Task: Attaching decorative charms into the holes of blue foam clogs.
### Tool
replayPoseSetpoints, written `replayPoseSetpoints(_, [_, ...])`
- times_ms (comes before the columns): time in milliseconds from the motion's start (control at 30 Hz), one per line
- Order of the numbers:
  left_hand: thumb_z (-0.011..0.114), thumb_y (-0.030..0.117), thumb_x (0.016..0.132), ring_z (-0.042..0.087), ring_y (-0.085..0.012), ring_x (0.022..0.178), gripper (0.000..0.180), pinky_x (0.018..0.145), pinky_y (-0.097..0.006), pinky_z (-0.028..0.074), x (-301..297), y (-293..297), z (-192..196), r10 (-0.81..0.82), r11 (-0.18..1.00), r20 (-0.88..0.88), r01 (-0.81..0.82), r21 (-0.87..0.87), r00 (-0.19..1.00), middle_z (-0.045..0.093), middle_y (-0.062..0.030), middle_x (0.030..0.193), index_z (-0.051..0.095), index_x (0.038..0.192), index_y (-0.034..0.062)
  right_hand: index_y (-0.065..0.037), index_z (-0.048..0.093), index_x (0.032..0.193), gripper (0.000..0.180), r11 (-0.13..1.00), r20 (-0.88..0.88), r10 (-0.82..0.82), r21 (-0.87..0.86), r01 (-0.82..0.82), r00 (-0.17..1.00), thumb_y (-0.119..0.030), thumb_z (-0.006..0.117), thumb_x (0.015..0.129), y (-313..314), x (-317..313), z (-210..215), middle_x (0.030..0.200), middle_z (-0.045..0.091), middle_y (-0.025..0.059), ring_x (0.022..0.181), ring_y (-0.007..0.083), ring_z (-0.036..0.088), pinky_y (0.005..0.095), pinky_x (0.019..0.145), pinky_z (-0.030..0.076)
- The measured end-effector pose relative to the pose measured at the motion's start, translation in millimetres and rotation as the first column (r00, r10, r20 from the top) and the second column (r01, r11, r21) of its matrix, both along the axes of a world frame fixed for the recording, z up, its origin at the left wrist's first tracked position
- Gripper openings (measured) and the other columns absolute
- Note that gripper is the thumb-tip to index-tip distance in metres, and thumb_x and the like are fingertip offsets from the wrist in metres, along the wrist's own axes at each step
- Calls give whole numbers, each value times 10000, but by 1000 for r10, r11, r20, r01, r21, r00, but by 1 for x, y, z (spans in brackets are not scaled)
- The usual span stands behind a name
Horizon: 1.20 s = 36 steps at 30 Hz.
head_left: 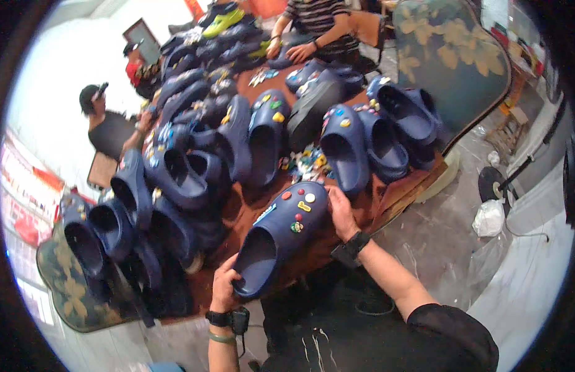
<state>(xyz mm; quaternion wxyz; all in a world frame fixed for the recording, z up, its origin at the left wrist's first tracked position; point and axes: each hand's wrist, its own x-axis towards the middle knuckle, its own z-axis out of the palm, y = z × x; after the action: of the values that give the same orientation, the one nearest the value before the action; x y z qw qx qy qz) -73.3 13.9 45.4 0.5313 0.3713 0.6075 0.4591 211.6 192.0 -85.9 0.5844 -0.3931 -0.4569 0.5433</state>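
Note:
Between my two hands is a navy blue foam clog (281, 232), tilted with its toe up and to the right. Small coloured shoe charms (300, 211) dot its upper, in red, white, yellow and green. My left hand (225, 280) grips the heel rim, thumb and fingers closed on it. At the toe end my right hand (342, 211) is wrapped along the side, its fingers partly hidden behind the clog. A loose pile of small colourful charms (309, 164) lies on the table just beyond the toe.
Many navy clogs (176, 170) crowd the brown table (238, 208) left and far. More clogs (344, 149) stand at the right. Co-workers (321, 28) sit across the table and at the far left. A flower-patterned chair back (449, 56) stands right; a white bag (488, 218) lies below it.

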Motion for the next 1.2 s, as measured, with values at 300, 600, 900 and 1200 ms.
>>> replayPoseSetpoints(300, [472, 251, 953, 481, -361, 1174, 401, 1017, -447, 366, -12, -9, -33, 148, 971, -868, 97, 219, 473, 554, -179, 1239, 557, 1275, 28, -55, 478, 1324, 740, 849, 501, 319, 227, -477, 805, -360, 804, 734, -14, -5, 66, 1355, 456, 124, 1266, 255, 446, 364, 1089, 338])
replayPoseSetpoints(600, [606, 298, 887, 441, -374, 1165, 614, 1009, -494, 302, 50, 8, -59, 376, 903, -843, 51, 426, 384, 486, -202, 1254, 370, 1367, -3, -25, 618, 1223, 463, 667, 642, 511, 123, -735, 571, -181, 732, 802, 3, -2, 101, 1353, 519, 180, 1304, 290, 457, 367, 1093, 339])
replayPoseSetpoints(900, [638, 391, 871, 448, -344, 1121, 627, 976, -483, 306, 51, 6, -50, 385, 903, -840, 32, 428, 382, 496, -174, 1195, 409, 1318, 15, -43, 677, 1050, 193, 871, 691, 8, 350, -345, 723, -152, 580, 923, -34, -34, 75, 1176, 630, 150, 1083, 302, 606, 360, 934, 472])
replayPoseSetpoints(1200, [643, 384, 863, 437, -337, 1143, 618, 996, -478, 298, 46, 9, -53, 386, 896, -825, 43, 441, 412, 487, -163, 1214, 419, 1316, 29, -30, 671, 976, 214, 896, 651, -138, 403, -186, 747, -163, 504, 983, -2, -45, 58, 906, 689, 107, 856, 247, 640, 328, 792, 498])
